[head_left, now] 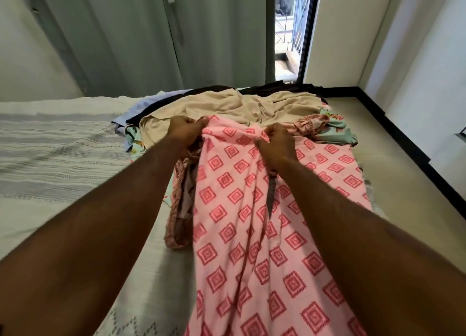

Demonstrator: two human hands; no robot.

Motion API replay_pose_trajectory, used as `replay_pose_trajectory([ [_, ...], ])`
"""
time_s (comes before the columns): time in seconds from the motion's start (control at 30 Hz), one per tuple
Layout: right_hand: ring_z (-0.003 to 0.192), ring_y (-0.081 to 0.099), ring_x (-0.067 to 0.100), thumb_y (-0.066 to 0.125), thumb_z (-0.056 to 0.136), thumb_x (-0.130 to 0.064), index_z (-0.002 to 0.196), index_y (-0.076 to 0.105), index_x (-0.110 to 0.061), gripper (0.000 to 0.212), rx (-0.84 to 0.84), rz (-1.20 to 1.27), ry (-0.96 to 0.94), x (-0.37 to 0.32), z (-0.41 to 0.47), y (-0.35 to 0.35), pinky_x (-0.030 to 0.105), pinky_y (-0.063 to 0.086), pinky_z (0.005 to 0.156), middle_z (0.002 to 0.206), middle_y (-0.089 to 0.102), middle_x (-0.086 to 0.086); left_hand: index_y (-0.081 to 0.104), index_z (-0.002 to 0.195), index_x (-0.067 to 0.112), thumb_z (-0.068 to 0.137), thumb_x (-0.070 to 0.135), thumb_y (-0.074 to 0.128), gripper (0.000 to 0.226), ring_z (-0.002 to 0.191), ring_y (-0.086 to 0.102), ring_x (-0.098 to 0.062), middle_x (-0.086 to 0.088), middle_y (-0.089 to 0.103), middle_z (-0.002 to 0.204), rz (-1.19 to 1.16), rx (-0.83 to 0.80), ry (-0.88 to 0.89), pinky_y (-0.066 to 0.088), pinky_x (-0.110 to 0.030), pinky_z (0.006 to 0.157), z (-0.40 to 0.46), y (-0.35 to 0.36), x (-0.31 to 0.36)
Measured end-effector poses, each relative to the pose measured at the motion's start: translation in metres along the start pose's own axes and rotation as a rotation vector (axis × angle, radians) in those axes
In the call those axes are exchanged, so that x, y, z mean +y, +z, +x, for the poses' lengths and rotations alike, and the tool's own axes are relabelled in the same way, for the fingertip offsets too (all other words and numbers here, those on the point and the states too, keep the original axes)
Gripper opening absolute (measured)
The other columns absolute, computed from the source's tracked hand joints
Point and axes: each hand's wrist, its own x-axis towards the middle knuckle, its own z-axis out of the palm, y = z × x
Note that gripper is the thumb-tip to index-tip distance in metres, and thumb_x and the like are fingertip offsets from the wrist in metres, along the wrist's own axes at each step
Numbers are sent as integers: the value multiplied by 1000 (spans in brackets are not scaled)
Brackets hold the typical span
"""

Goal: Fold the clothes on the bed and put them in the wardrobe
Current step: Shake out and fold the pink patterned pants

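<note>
**Bedroom laundry lot: pink patterned garment in both hands**

Item 1. Pink garment point(252, 234) with red diamond print, lying lengthwise over the bed point(63, 159), running from 6 o'clock up toward the centre of the view. Its far edge is being gathered by both hands.

Item 2. Left hand point(185, 131), at about 11 o'clock of the garment's top, fingers curling round a bunch of the pink cloth. Right hand point(277, 141), at about 1 o'clock, pinching the same edge. The two hands are sitting apart, a span of cloth stretching between them.

Item 3. Dusty-pink frilled piece point(180, 209), lying just beside the garment at its 9 o'clock, partly tucked under it.

Item 4. Beige cloth point(227, 106), crumpled, lying beyond the hands at 12 o'clock, resting on a pile of further clothes: a teal floral piece point(340, 131) at 2 o'clock, pale blue fabric point(141, 103) at 10 o'clock, dark fabric point(277, 87) at the far end.

Item 5. Grey curtain point(151, 33), hanging behind the bed at 11 o'clock; window gap point(290, 33) showing at 12 o'clock.
</note>
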Motion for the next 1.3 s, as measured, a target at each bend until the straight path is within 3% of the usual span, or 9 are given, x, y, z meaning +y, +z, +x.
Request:
replay_pose_trajectory([
  [0.13, 115, 59, 27, 83, 81, -25, 130, 51, -19, 59, -121, -185, 29, 16, -7, -2, 44, 54, 97, 130, 58, 8, 53, 102, 5, 73, 38, 89, 57, 64, 66, -24, -16, 64, 92, 58, -55, -96, 55, -32, 52, 0, 9, -9],
  [0.27, 116, 60, 22, 71, 86, -5, 138, 51, -20, 57, -87, -228, -105, 27, -29, -14, 32, 54, 92, 134, 60, 6, 54, 107, 15, 68, 31, 89, 54, 94, 64, -27, -10, 65, 106, 397, 206, 245, 57, -39, 79, -27, 18, -25],
  [0.33, 107, 61, 17, 66, 87, 1, 137, 54, -18, 54, -38, -243, -184, 26, -46, -18, 25, 53, 82, 130, 63, 6, 55, 100, 15, 72, 22, 83, 39, 87, 61, -24, -5, 64, 96, 446, 219, 446, 50, -36, 73, -59, 23, -34],
  [0.47, 107, 61, 21, 69, 81, 5, 115, 62, -16, 40, 73, -294, -282, 23, -89, -11, 34, 55, 88, 117, 65, 6, 60, 100, 12, 78, 19, 80, 31, 84, 52, -17, 2, 56, 92, 440, 223, 625, 44, -25, 75, -133, 10, -62],
  [0.77, 102, 59, 23, 67, 86, -16, 110, 62, -18, 25, -213, -410, -331, 8, -269, 6, 37, 51, 88, 114, 61, 4, 55, 74, 18, 78, 63, 73, 48, 67, 60, -19, 7, 60, 69, 597, 84, 157, 43, -32, 57, -316, -72, -150],
  [0.93, 114, 53, 27, 65, 88, -50, 121, 52, -23, 45, -39, -592, -66, 27, -332, -56, 50, 47, 98, 125, 56, 5, 53, 70, 19, 71, 86, 60, 67, 65, 59, -18, 6, 60, 67, 800, -18, -24, 43, -30, 56, -405, -102, -162],
  [1.03, 123, 47, 39, 67, 83, -62, 132, 44, -14, 72, 6, -724, 243, 52, -360, -123, 54, 44, 100, 132, 49, 16, 56, 71, 22, 75, 80, 61, 59, 70, 61, -21, 2, 59, 80, 824, -111, -43, 48, -32, 62, -437, -112, -173],
  [1.13, 120, 51, 40, 73, 76, -66, 134, 40, -11, 87, -67, -756, 382, 68, -394, -165, 50, 48, 95, 129, 50, 18, 63, 94, 23, 90, 60, 56, 38, 92, 62, -31, -5, 57, 104, 856, -111, -48, 54, -44, 81, -455, -107, -174],
  [1.3, 72, 61, 13, 78, 79, -56, 88, 54, -25, 40, -428, -585, 599, 53, -422, -198, 26, 47, 59, 85, 63, -4, 49, 104, 13, 103, 44, 49, 31, 88, 59, -37, -20, 65, 102, 678, 8, -26, 41, -38, 71, -477, -94, -161],
])
